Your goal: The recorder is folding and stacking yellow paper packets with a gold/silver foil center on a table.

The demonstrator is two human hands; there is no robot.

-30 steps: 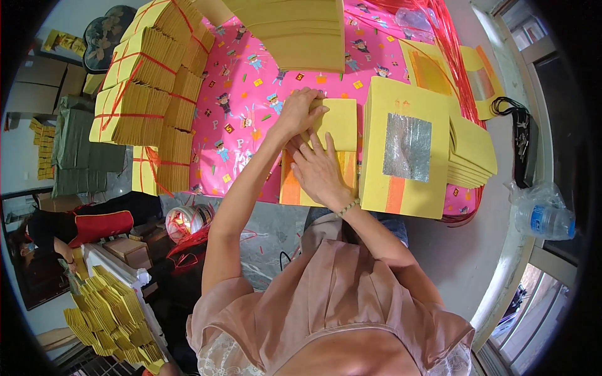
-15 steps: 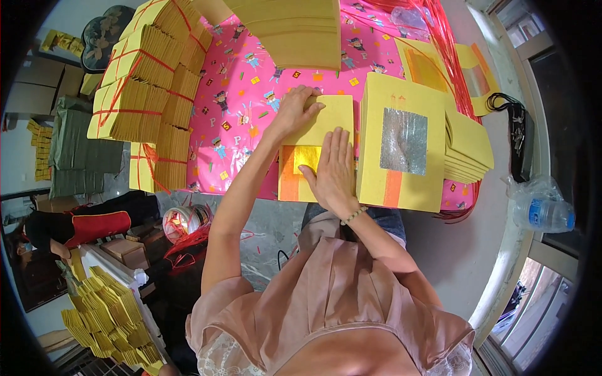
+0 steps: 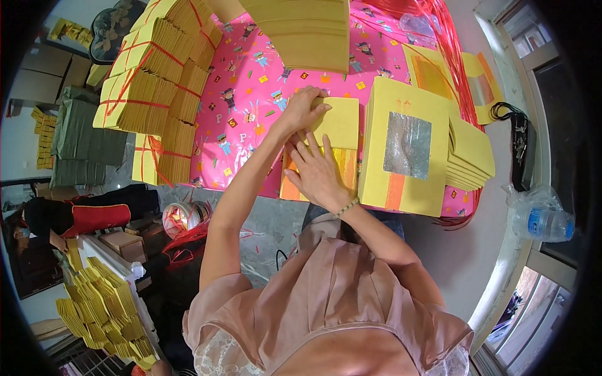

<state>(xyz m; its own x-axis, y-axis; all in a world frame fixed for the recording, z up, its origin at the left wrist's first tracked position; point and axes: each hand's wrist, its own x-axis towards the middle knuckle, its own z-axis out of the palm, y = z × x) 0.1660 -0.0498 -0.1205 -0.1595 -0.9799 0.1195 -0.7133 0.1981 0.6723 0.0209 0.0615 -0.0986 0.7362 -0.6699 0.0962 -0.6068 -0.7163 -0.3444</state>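
Observation:
A yellow paper sheet (image 3: 335, 119) lies at the table's near edge, its upper part folded over as a plain flap. Below the flap shows a shiny gold and orange band (image 3: 347, 169). My left hand (image 3: 301, 111) rests on the flap's upper left corner with its fingers stretched out. Flat on the gold and orange part lies my right hand (image 3: 318, 175), fingers spread, tips at the flap's lower edge. To the right stands a thick stack of yellow paper (image 3: 407, 100) with a silver square and an orange stripe on top.
Bundles of yellow paper (image 3: 141, 81) tied with red string are piled at the left. Another yellow stack (image 3: 313, 37) stands at the back of the pink patterned tablecloth (image 3: 216, 147). Red strands (image 3: 448, 50) hang along the right edge. A person works at the lower left.
My right hand has slid left across the gold and orange part, its fingers now more spread. My left hand stays at the flap's corner. The view has shifted slightly.

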